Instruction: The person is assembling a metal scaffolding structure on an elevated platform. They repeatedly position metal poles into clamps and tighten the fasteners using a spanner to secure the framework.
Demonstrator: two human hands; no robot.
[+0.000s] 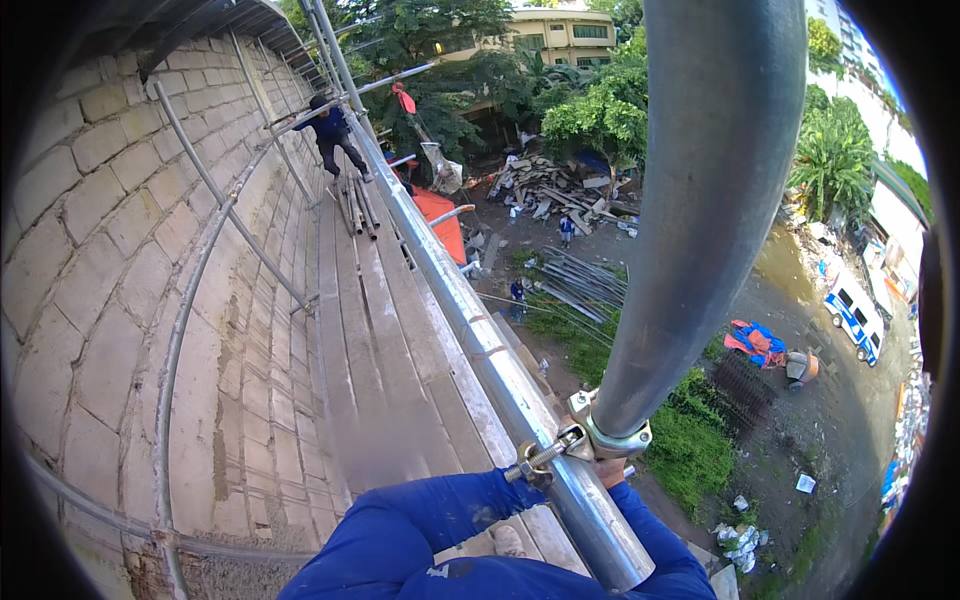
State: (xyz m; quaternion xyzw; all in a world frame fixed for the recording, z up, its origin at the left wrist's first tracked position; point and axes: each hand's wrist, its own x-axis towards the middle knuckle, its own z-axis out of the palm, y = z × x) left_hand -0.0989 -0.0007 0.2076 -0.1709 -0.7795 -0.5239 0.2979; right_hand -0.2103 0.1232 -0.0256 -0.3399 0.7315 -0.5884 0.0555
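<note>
Standing on a high scaffold deck, the person leans over the horizontal guardrail tube (470,330), blue sleeves coming in from 6 o'clock. Only a sliver of one hand (611,470) shows, just under the scaffold coupler (590,437) at about 5 o'clock from frame centre; which hand it is I cannot tell for sure, most likely the right. Fingers hidden behind the clamp and rail, so spread or closed: cannot tell. The other hand is out of sight below the sleeve (420,530).

The coupler sits where the big upright steel tube (700,200) meets the guardrail, its bolt and nut (533,460) sticking out toward 9 o'clock. The upright runs from the clamp up to 12–1 o'clock, filling the top right.

Handling judgement: galvanised steel tube looks heavy, rigid, smooth and fairly slippery, no give at all; long length means it will lever hard if the clamp is loose. Best hold seems low on the tube just above the coupler, or on the coupler body itself, keeping fingers clear of the hinge and bolt. The clamp is small, hard, dense, with pinch points.

Around: block wall (110,220) at 9–10 o'clock, plank deck (370,330) down the middle, another worker in blue (332,130) far along at 11 o'clock, loose tubes near their feet. Ground far below at 3 o'clock: rubble pile (550,185), small truck (856,318), trees
</note>
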